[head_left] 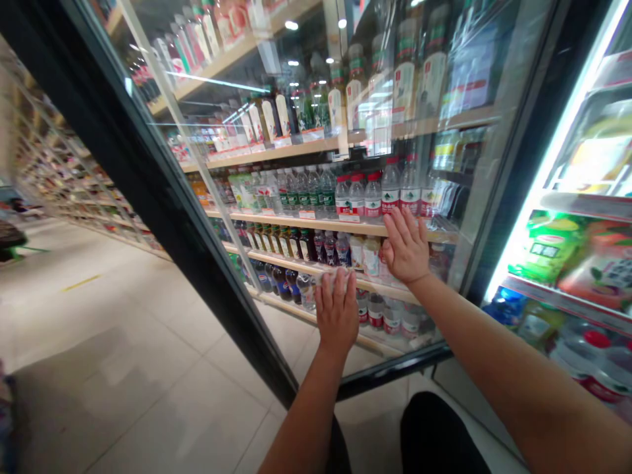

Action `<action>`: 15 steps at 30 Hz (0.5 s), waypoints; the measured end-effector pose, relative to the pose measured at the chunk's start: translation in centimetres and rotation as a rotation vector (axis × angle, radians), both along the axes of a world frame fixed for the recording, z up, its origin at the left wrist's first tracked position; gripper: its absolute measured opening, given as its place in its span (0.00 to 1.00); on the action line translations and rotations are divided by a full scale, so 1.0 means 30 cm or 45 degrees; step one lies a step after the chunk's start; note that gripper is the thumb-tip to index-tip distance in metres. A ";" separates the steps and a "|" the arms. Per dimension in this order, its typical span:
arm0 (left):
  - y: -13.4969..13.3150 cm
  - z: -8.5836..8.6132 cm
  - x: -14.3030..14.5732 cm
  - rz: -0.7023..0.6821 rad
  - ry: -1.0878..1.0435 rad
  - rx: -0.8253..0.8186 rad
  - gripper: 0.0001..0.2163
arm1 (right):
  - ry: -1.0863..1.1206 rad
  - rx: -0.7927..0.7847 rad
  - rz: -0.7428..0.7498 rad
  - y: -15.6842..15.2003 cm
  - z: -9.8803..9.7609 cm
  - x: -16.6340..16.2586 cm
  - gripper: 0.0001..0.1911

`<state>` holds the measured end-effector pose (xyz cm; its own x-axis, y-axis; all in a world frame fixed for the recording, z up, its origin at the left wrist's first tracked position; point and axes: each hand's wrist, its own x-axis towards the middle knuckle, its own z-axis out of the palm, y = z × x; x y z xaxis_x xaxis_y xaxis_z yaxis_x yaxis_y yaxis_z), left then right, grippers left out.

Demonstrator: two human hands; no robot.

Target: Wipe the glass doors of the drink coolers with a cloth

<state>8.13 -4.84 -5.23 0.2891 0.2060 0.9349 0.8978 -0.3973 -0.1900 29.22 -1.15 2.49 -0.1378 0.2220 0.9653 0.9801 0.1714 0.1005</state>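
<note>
Both my hands press flat on the glass door [296, 99] of a drinks cooler. My left hand [337, 311] lies low on the pane with fingers stretched upward. My right hand [406, 245] rests higher and to the right, fingers spread, palm on the glass. Neither hand holds anything. Behind the glass, water bottles with red caps [372, 194] stand on a wooden shelf [306, 224], with dark drink bottles [276, 280] on the shelves below.
The door's black frame [162, 197] runs diagonally from top left to the floor. An open lit cooler section [573, 257] with green packs is at the right. Tiled floor [123, 355] and store shelving [59, 178] stretch away at the left.
</note>
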 end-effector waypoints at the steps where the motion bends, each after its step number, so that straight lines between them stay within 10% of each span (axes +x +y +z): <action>1: -0.005 -0.025 -0.007 0.004 0.023 -0.013 0.27 | -0.009 0.020 -0.003 -0.001 0.000 0.000 0.29; 15: -0.047 -0.196 -0.173 -0.052 0.079 -0.103 0.23 | -0.012 0.051 0.001 0.001 -0.008 0.005 0.30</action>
